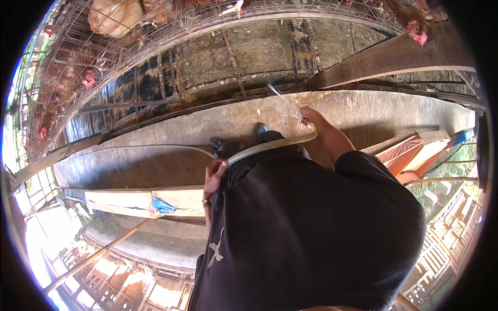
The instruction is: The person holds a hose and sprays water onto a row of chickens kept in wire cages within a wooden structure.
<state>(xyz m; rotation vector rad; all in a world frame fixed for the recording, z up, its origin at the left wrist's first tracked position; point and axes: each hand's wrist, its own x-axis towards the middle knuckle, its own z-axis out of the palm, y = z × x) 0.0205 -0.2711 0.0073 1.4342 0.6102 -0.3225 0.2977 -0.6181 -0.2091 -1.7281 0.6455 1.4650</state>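
My right hand [308, 116] is closed around the end of a braided hose [272, 146], and a jet of water [286, 100] leaves it towards the edge of the concrete walkway [186, 126]. The hose bends back across my thighs to my left hand [215, 175], which grips it at my left hip. From there a thinner-looking length of hose [155, 147] runs off to the left along the walkway. My dark boots [260, 128] stand on the concrete just below the jet. Water splashes near my right fingers.
Wire cages [128, 50] with brown hens [114, 17] stretch across the top and left. Beneath them lies a wet, stained floor [249, 54]. A wooden beam [400, 56] slants in at the upper right. Behind me are pale sheeting [120, 202], orange sheeting [400, 155] and a bamboo pole [97, 254].
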